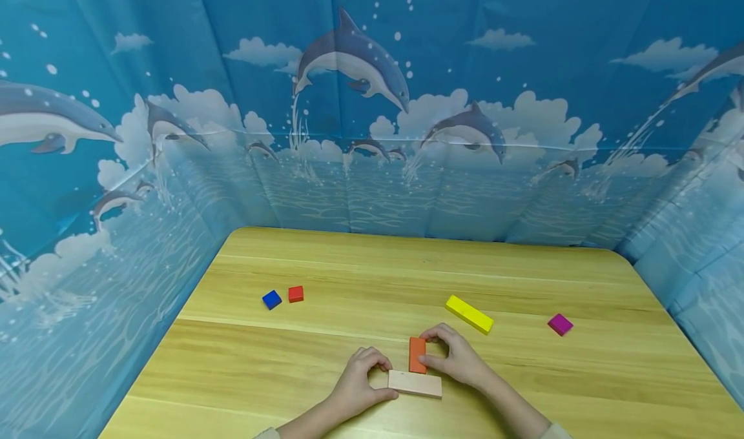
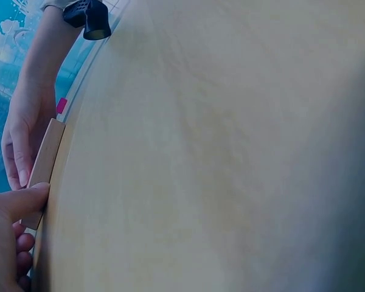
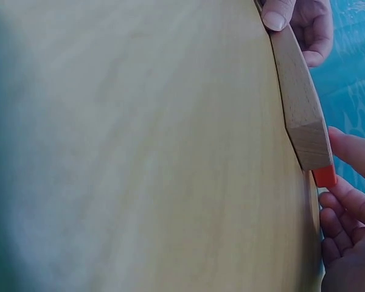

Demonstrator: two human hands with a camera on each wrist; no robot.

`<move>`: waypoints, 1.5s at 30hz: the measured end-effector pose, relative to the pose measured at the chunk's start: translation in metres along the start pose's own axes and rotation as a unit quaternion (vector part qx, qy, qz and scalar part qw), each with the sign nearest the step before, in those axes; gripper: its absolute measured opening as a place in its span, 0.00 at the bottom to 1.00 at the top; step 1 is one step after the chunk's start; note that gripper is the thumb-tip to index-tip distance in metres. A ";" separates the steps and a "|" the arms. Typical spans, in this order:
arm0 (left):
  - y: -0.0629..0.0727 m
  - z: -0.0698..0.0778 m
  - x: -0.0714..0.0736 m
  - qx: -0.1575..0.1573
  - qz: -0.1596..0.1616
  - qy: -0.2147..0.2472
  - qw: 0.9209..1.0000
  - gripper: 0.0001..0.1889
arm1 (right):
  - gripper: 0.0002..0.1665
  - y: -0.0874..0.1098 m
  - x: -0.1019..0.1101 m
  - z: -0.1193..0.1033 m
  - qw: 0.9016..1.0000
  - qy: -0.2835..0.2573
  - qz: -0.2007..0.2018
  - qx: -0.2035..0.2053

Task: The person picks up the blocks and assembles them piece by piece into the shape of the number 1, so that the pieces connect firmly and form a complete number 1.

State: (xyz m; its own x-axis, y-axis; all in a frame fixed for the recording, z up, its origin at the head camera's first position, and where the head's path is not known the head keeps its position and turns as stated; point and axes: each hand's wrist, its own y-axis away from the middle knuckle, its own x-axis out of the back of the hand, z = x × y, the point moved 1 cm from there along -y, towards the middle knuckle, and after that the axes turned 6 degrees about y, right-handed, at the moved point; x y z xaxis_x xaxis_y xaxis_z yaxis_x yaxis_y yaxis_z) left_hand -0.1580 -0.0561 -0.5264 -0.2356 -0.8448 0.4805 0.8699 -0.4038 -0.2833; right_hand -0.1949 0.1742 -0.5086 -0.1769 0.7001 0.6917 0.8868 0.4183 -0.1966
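Note:
A plain wooden block [image 1: 415,383] lies flat near the front of the table, its long side running left to right. My left hand [image 1: 356,386] pinches its left end between thumb and fingers. Behind it, an orange block [image 1: 416,354] stretches away from me, its near end right at the wooden block's back edge. My right hand [image 1: 458,360] holds that orange block from the right, thumb near the front and fingertips by the far end. In the right wrist view, the wooden block [image 3: 299,91] hides most of the orange block [image 3: 325,176].
Beyond the right hand lies a long yellow block [image 1: 469,314], set diagonally. A purple block [image 1: 560,324] sits farther right. To the back left, a blue block [image 1: 272,299] and a red block [image 1: 296,294] lie close together. A dolphin-print curtain [image 1: 372,187] surrounds the wooden table [image 1: 244,361].

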 end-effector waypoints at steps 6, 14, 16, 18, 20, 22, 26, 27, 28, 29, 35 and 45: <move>0.000 0.000 0.000 -0.001 0.001 -0.005 1.000 0.18 | 0.20 0.000 0.000 -0.001 1.000 0.000 -0.006 -0.005; 0.000 0.000 0.000 0.005 -0.001 -0.002 1.000 0.18 | 0.20 0.000 0.001 -0.002 1.000 0.000 -0.009 -0.005; 0.000 0.000 0.000 0.006 -0.001 -0.001 1.000 0.18 | 0.21 0.001 0.001 -0.002 1.000 0.002 -0.009 -0.004; 0.000 0.000 -0.001 0.006 -0.002 -0.001 1.000 0.18 | 0.21 0.001 0.000 -0.002 1.000 0.005 -0.008 -0.002; 0.001 0.000 -0.001 0.006 -0.003 -0.001 1.000 0.18 | 0.21 0.002 0.000 -0.002 1.000 0.006 -0.007 0.001; 0.001 0.000 -0.001 0.006 -0.003 -0.001 1.000 0.18 | 0.22 0.002 0.000 -0.002 1.000 0.004 -0.005 0.008; 0.001 -0.001 -0.002 0.004 -0.002 -0.002 1.000 0.18 | 0.23 0.000 0.005 0.000 1.000 -0.001 0.004 0.013; 0.001 -0.001 -0.002 0.004 -0.002 -0.003 1.000 0.18 | 0.23 0.000 0.007 0.001 1.000 0.000 0.010 0.012; 0.002 -0.001 -0.002 0.003 -0.001 -0.004 1.000 0.18 | 0.24 -0.001 0.010 0.002 1.000 0.005 0.017 0.008; 0.002 -0.001 -0.002 0.003 0.000 -0.004 1.000 0.18 | 0.24 -0.002 0.014 0.004 1.000 0.010 0.025 0.006; 0.003 -0.002 -0.003 -0.004 0.003 -0.002 1.000 0.18 | 0.28 -0.003 0.040 0.017 0.995 0.063 0.070 0.044; 0.006 -0.004 -0.004 -0.010 0.004 -0.003 1.000 0.18 | 0.30 0.005 0.076 0.046 0.994 0.089 0.035 0.052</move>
State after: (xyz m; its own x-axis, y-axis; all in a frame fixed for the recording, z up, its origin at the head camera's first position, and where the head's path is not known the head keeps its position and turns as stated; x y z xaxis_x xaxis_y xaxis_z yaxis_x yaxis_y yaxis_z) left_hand -0.1536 -0.0567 -0.5331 -0.2267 -0.8461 0.4824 0.8627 -0.4043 -0.3037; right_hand -0.2234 0.2565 -0.4889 -0.0301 0.6198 0.7842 0.8431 0.4371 -0.3131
